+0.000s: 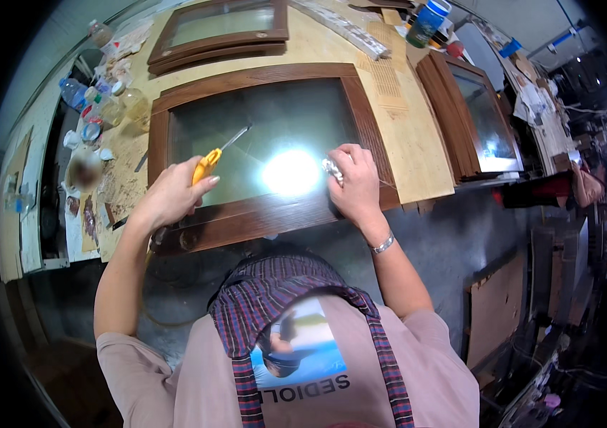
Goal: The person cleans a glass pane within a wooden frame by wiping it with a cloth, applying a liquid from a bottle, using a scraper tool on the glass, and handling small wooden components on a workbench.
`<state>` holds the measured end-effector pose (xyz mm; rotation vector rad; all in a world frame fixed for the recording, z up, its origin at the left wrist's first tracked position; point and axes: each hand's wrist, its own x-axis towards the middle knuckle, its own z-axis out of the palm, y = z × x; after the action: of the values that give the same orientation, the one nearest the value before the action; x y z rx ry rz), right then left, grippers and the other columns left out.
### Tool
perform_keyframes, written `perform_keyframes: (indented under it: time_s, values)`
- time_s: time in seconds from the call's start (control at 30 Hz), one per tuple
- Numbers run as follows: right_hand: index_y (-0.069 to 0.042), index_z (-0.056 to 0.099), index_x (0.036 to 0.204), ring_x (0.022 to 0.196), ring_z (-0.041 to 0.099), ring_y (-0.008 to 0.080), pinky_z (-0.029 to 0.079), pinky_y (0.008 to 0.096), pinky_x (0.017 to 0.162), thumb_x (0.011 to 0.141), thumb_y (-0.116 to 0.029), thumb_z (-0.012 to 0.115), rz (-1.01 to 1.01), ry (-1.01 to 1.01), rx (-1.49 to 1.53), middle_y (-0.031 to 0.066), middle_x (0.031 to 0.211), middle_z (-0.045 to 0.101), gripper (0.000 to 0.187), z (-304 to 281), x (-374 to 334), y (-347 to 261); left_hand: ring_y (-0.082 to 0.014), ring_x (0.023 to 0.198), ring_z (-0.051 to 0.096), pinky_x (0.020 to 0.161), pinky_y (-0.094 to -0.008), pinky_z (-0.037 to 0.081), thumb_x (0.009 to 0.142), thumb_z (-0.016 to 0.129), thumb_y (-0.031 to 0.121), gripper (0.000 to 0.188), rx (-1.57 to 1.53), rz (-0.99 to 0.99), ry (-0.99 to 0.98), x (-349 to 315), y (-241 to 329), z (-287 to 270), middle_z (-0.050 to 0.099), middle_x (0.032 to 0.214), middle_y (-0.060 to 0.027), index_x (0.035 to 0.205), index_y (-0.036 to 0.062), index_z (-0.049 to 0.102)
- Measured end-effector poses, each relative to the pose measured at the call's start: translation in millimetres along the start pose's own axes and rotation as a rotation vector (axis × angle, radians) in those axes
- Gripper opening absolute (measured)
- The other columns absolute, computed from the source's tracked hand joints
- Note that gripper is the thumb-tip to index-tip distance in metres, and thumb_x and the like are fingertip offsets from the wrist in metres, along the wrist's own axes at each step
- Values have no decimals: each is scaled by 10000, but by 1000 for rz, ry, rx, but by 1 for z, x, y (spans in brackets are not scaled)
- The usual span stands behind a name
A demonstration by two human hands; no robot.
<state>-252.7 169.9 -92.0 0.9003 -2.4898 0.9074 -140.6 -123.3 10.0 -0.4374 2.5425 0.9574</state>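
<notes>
A brown wooden frame with a glass pane (246,135) lies flat on the table in front of me, a bright light glaring off the glass. Closed round a yellow handle, my left hand (173,192) is over the frame's left side. The yellow-handled tool (207,164) has a slim metal blade that points up and to the right over the pane; its exact kind is hard to tell. On the right, my right hand (355,182) is closed on a crumpled whitish wad (332,170) at the pane's edge, near the right rail.
More glazed wooden frames (221,36) are stacked at the back, and others (471,118) stand at the right. Plastic bottles (131,100) and jars crowd the table's left side. A blue-lidded container (428,23) is at the far right. A person (582,187) is beyond the table.
</notes>
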Motion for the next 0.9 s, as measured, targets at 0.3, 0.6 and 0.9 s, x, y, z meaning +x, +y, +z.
perform_keyframes:
  time_s: [0.3, 0.6, 0.9]
  values:
    - [-37, 648, 1020, 953, 563, 317, 477, 413, 830, 711, 26, 617, 7, -29, -41, 112, 1040, 601, 317, -5, -2, -5, -103, 524, 529, 514, -274, 462, 952, 575, 240, 337, -263, -223, 309, -109, -95, -6, 554, 654, -26, 1186, 0, 541]
    - [-173, 692, 1075, 1045, 569, 340, 493, 443, 840, 606, -74, 781, -380, -330, 62, 125, 1160, 576, 487, -9, -18, -60, -141, 562, 585, 579, -321, 499, 863, 627, 128, 427, -345, -303, 243, -193, -84, 23, 575, 650, -67, 1259, -9, 542]
    - [-170, 635, 1055, 971, 573, 323, 505, 418, 738, 523, 10, 731, -437, -338, -87, 106, 1124, 573, 570, 0, -24, -45, -240, 624, 660, 608, -330, 494, 853, 654, 139, 435, -258, -105, 60, -215, -66, 42, 619, 683, -149, 1250, 7, 534]
